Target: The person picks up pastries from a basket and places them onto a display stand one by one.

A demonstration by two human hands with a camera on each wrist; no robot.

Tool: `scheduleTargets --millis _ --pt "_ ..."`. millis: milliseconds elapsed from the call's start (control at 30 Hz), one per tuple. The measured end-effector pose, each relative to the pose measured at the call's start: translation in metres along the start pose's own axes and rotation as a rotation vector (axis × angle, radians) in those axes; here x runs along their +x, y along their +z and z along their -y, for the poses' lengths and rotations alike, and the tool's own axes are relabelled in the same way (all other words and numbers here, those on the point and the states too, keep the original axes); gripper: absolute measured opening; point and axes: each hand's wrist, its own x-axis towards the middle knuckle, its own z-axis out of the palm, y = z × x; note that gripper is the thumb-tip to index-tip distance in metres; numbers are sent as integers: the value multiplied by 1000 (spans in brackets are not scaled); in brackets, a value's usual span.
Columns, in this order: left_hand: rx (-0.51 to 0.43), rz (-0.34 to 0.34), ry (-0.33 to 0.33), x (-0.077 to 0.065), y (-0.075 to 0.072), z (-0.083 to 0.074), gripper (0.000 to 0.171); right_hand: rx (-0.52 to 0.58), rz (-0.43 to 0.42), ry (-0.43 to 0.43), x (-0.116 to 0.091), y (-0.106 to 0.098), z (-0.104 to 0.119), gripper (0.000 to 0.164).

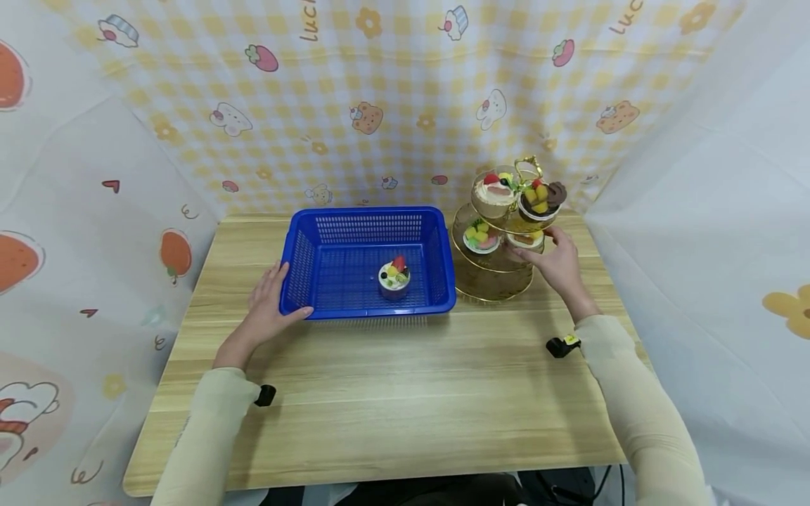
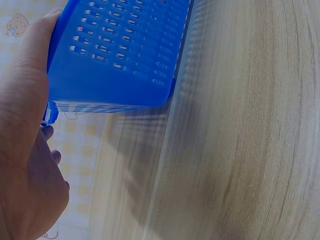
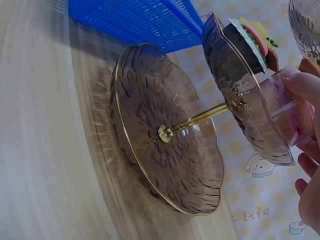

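Note:
My left hand (image 1: 264, 308) holds the near left corner of a blue plastic basket (image 1: 367, 211), thumb along the front rim and fingers at the left side. Inside the basket sits a small fruit-topped cupcake (image 1: 394, 279). On the right, my right hand (image 1: 558, 265) pinches a cupcake (image 1: 526, 240) on the middle tier of a three-tier glass stand (image 1: 490, 287). Seen from the right wrist, this cupcake (image 3: 286, 107) has a pinkish side, with my thumb against it; other fingers are partly hidden behind it. Another fruit-topped cupcake (image 1: 481, 237) shares that tier.
The stand's top tier bears a cream cake (image 1: 495, 193) and a dark chocolate cupcake (image 1: 539, 200) beside the gold handle (image 1: 528, 167). Its bottom tier (image 3: 165, 135) is bare glass. Basket and stand rest close together on the wooden table (image 1: 405, 393), before a checked cloth (image 1: 392, 84).

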Motion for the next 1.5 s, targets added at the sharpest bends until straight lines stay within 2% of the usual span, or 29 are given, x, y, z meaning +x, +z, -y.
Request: scheduleTargets --millis 533,1067,1500 --pt "-8 -3 -4 0 2 1 113 43 -38 -109 5 7 -8 65" --pt "-13 1 -7 -1 1 0 113 41 8 -63 -1 9 -9 79" --pt "-14 4 -1 -1 0 0 112 9 -1 -22 -6 -10 -1 88"
